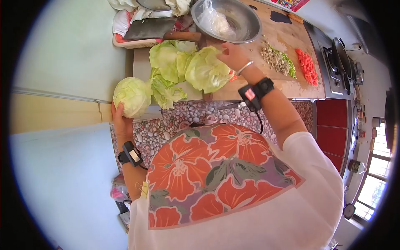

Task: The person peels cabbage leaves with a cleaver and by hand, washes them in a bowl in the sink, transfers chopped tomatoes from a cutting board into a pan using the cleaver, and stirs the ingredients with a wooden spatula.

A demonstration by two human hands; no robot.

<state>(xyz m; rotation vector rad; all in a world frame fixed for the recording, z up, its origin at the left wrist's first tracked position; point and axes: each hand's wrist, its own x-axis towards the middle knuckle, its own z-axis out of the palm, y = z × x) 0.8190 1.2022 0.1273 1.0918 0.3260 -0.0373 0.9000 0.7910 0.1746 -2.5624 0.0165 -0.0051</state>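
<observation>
- cabbage (132, 96): round, pale green, just left of the leaves (163, 58)
- leaves: loose, wavy, in a messy bunch
- big leaf (206, 71): curved, at the bunch's right end

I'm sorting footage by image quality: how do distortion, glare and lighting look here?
Head view: strong wide-angle distortion, with a black, curved border around the image; head view: the window at right is blown out to near white; head view: the metal bowl carries bright reflections; head view: the cabbage and left hand are brightly lit and readable.
</observation>
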